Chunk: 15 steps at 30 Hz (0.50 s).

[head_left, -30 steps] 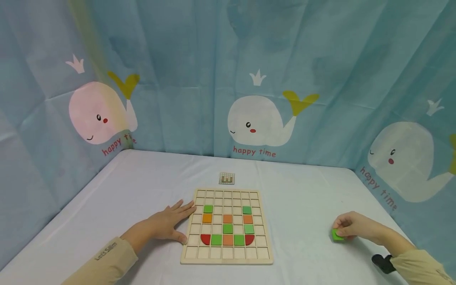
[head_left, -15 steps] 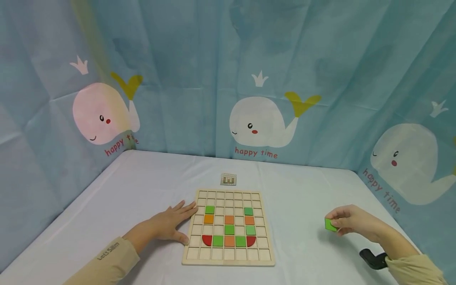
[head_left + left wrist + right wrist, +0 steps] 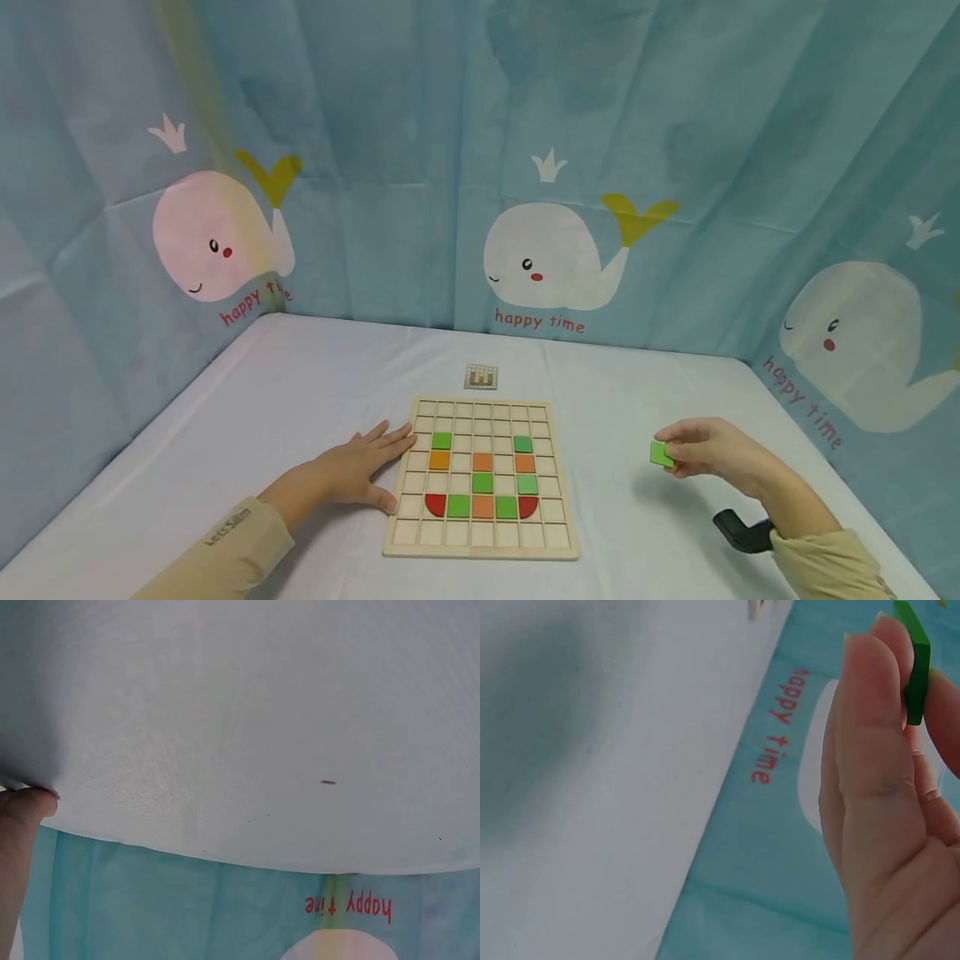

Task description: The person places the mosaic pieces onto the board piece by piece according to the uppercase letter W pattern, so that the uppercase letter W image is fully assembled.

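A green square tile (image 3: 660, 454) is pinched between the thumb and fingers of my right hand (image 3: 708, 454), raised above the table to the right of the board. The right wrist view shows this tile (image 3: 918, 667) edge-on between thumb and fingertips. My left hand (image 3: 356, 469) lies with fingers spread, its fingertips and thumb touching the left edge of the wooden grid board (image 3: 480, 552). Set in the board's cells are several tiles: green squares, orange squares, and two red rounded pieces, a left one (image 3: 436, 506) and a right one (image 3: 528, 507).
Behind the board lies a small card (image 3: 481, 377) with a printed grid pattern. A white cloth covers the table (image 3: 600, 392). A blue curtain (image 3: 390, 208) with whale prints rises along the back and sides. A black wrist device (image 3: 742, 533) hangs under the right forearm.
My right hand has lifted the green tile off the table and carried it leftward toward the board. The left hand stays at the board's edge.
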Tool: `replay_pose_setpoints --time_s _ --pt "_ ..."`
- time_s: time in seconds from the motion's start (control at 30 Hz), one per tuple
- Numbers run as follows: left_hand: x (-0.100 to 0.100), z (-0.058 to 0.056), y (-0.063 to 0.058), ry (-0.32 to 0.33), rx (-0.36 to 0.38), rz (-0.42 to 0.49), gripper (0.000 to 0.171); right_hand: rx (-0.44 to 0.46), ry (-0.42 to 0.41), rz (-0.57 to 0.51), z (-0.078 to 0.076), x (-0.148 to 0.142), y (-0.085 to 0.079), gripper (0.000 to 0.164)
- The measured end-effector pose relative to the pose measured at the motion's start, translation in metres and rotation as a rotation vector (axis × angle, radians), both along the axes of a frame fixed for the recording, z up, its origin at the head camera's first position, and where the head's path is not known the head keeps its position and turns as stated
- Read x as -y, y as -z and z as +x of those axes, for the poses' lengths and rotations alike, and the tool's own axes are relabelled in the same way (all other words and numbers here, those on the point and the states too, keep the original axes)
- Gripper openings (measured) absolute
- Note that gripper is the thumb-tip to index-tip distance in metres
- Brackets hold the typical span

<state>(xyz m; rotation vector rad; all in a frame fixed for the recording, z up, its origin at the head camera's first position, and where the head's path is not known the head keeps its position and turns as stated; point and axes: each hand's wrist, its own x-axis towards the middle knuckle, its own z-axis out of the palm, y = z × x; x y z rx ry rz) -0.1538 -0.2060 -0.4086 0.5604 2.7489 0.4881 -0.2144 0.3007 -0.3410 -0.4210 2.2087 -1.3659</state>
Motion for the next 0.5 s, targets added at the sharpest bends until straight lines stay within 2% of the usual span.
replay_pose_setpoints --time_s 0.3,0.5 --pt "0.000 0.000 -0.001 0.010 -0.004 0.009 0.105 -0.009 -0.001 -0.043 0.000 0.017 -0.001 0.044" --pt "0.001 0.001 -0.002 0.014 -0.006 0.010 0.104 -0.030 0.028 -0.044 0.002 0.028 -0.001 0.041"
